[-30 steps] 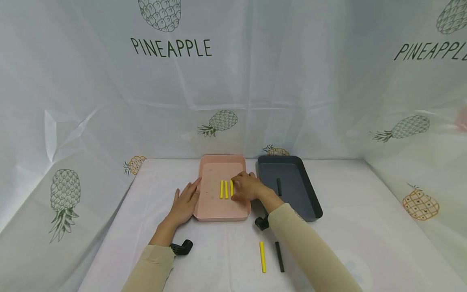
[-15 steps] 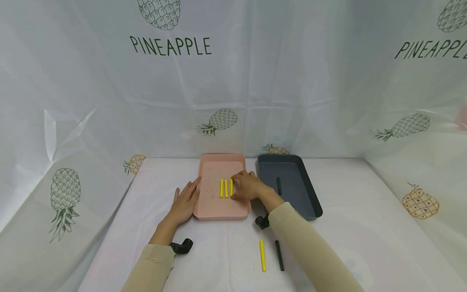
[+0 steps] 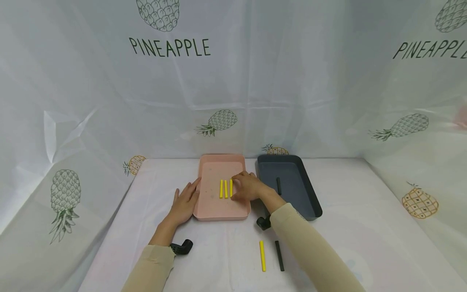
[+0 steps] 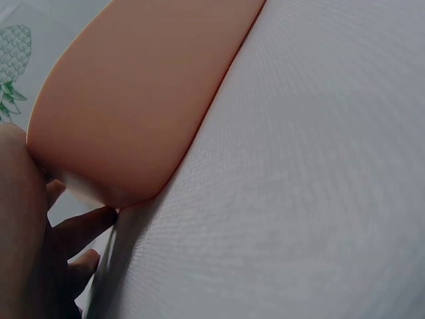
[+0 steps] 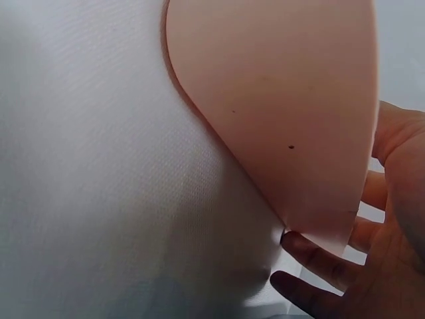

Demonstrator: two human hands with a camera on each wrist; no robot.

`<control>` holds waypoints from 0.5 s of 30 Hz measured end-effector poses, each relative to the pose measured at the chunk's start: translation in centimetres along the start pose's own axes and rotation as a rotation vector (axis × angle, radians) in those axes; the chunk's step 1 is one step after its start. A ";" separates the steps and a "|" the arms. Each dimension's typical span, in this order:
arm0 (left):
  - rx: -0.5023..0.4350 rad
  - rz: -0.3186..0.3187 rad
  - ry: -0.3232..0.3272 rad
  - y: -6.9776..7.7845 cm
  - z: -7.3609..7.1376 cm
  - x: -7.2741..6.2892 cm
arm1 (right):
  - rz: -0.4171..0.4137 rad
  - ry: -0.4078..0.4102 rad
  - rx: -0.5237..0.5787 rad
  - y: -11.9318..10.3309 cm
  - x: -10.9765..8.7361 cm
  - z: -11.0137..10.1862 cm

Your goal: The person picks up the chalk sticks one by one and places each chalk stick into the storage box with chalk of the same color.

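Note:
My left hand (image 3: 183, 203) lies along the left side of the pink tray (image 3: 211, 211), its fingers stretched out and touching the rim. In the left wrist view, fingertips (image 4: 99, 222) reach the tray's lower outer edge. My right hand (image 3: 248, 186) reaches over the tray's right side, thumb and index finger at the two ends of a yellow stick (image 3: 231, 188), which they pinch. Two more yellow sticks (image 3: 223, 189) lie parallel just left of it. The right wrist view shows other fingers (image 5: 319, 259) outside the tray wall; the pinched stick is hidden there.
A dark grey tray (image 3: 292, 202) stands to the right, partly under the right forearm, with a black stick (image 3: 279, 185) in it. Nearer on the white table lie a yellow stick (image 3: 262, 256) and a black stick (image 3: 279, 256). A pineapple-print curtain (image 3: 292, 101) hangs behind.

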State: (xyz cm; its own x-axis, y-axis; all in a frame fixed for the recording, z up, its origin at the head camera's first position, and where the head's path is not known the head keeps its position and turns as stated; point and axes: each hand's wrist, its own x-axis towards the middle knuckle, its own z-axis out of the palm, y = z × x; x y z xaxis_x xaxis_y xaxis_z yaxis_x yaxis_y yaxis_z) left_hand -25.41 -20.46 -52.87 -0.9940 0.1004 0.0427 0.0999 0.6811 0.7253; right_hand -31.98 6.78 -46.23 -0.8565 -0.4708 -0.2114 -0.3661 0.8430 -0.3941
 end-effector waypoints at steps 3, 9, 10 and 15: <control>0.000 -0.004 -0.002 0.1 0.0 0.0 | -0.005 0.000 0.007 0.1 -0.1 0.0; 0.005 -0.008 -0.006 0.2 -0.1 -0.1 | -0.011 0.005 0.015 0.1 -0.3 -0.1; 0.004 -0.008 -0.005 0.2 -0.1 -0.1 | -0.011 0.004 0.017 0.1 -0.4 -0.2; 0.002 -0.006 -0.004 0.2 -0.1 -0.1 | -0.005 0.004 0.028 0.0 -0.7 -0.4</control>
State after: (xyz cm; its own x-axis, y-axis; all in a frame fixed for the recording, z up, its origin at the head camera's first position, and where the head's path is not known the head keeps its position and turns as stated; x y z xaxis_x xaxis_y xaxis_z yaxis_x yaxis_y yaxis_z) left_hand -25.31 -20.38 -52.70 -0.9944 0.0991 0.0355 0.0939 0.6832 0.7242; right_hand -31.49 7.20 -45.74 -0.8562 -0.4739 -0.2057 -0.3603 0.8331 -0.4196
